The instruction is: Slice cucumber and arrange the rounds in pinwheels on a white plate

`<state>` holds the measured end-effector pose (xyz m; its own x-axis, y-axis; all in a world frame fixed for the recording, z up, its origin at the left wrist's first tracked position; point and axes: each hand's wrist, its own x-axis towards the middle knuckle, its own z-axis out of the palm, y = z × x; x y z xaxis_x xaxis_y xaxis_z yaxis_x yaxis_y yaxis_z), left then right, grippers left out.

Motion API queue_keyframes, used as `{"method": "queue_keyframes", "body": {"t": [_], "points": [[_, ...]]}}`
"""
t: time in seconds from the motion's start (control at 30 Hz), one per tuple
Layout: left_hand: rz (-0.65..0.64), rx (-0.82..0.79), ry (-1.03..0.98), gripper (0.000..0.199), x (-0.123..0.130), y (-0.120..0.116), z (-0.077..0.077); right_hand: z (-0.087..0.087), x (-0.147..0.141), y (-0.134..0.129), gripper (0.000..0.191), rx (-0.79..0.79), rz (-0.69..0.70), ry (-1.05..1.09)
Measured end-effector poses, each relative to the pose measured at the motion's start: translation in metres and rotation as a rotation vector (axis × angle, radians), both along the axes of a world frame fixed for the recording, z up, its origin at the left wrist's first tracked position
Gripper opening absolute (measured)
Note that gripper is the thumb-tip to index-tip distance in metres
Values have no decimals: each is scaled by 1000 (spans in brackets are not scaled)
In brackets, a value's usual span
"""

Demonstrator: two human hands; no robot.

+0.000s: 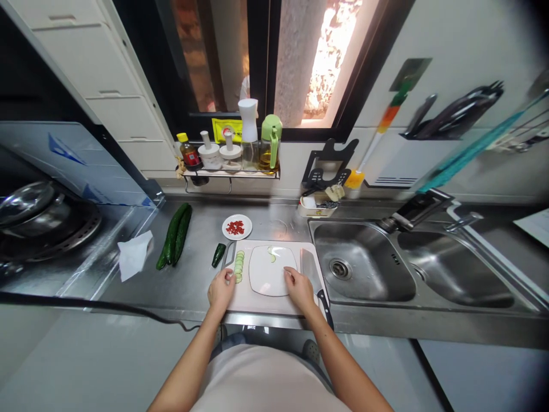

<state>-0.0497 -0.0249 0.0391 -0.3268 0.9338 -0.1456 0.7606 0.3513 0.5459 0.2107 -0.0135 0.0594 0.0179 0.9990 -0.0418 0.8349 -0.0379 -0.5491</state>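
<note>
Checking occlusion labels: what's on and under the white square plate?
On the square plate: a few pale green slices, toward its far edge. Under it: the cutting board; the covered part is hidden.

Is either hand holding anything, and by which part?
Cannot be told. The left hand is beside the cucumber slices, the right hand over the plate; anything between their fingertips is too small to see.

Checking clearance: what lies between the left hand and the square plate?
A row of cucumber slices on the cutting board, seen in the head view.
</note>
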Motion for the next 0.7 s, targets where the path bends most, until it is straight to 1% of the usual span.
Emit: {"method": "queue_keyframes", "body": {"t": [0.1,0.2,0.33,0.53,0.7], "points": [[22,-62,41,30,-1,-6,-1,-1,2,-3,40,19,0,27],[33,-98,88,34,3,-7,-1,-3,2,-6,39,32,-3,53],[21,-115,137,33,7,-7,-5,-3,3,-9,39,43,-2,76],[39,-78,108,24,10,-9,-11,-5,6,-14,40,40,-6,66],[38,3,85,15,14,-9,-10,-6,8,-17,40,56,-5,68]]}}
